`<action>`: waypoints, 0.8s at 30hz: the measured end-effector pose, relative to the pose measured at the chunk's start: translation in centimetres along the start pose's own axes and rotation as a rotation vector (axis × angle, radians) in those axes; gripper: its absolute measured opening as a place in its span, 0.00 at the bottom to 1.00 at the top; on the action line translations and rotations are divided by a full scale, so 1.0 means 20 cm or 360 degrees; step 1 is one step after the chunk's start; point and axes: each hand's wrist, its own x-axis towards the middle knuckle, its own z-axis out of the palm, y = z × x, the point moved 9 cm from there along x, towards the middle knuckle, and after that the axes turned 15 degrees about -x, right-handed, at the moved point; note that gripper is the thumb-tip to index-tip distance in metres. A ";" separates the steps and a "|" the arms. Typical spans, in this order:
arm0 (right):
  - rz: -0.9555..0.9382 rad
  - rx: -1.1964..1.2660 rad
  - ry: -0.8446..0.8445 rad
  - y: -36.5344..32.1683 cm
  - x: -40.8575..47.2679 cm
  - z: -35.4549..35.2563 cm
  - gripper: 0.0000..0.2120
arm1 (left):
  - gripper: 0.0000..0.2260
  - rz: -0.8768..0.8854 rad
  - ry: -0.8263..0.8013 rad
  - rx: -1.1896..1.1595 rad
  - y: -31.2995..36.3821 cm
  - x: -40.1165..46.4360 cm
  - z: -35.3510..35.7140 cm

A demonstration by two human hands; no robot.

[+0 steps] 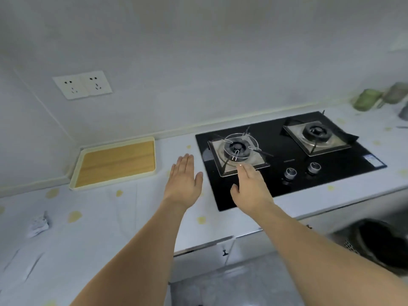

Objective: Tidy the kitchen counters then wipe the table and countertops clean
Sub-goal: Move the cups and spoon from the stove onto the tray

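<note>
While both bare arms reach forward over the pale, yellow-spotted countertop (123,219), neither hand holds anything. One crumpled white paper scrap (38,224) lies far to the left of the left hand, near the counter's front. One double white wall socket plate (82,85) sits on the wall above and left of that hand. One rectangular tray with a cream rim and a wood-grain base (114,163) lies flat in the counter corner, left of the left hand and apart from it.

The left hand (184,180) is flat, palm down, fingers straight and close together with the thumb spread to the right; it is over the counter strip between the tray and the hob, and whether it touches the surface cannot be told. The right hand (251,186) is also released, fingers straight, its fingertips at the front edge of the near burner's square steel plate.

One glossy black glass gas hob (331,173) lies under and to the right of the right hand. It carries two round dark burners, the left burner (237,149) just beyond the fingertips and the right burner (316,132) further right, each on a square metal plate with wire pan supports. Two round metal knobs (290,173) stand right of the right hand. Two blurred greenish containers (367,99) stand at the far right by the wall.
</note>
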 end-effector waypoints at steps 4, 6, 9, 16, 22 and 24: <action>0.0130 0.0086 -0.0094 0.39 -0.11 0.03 0.28 | 0.27 0.0075 -0.0144 -0.0001 0.31 0.04 0.29; 0.0196 0.0121 -0.0106 0.68 -0.19 0.05 0.28 | 0.26 0.0130 -0.0184 -0.0030 0.55 0.07 0.47; 0.0273 0.0062 -0.0139 1.11 -0.31 0.05 0.28 | 0.25 0.0237 -0.0214 -0.0075 0.90 0.08 0.74; 0.0473 0.0053 -0.0186 2.04 -0.60 0.01 0.28 | 0.25 0.0427 -0.0488 -0.0080 1.67 0.10 1.43; 0.0566 0.0142 -0.0165 2.50 -0.59 -0.04 0.28 | 0.25 0.0453 -0.0565 -0.0087 2.08 0.23 1.69; 0.0583 0.0172 -0.0157 2.62 -0.53 -0.03 0.27 | 0.25 0.0455 -0.0591 -0.0112 2.17 0.31 1.78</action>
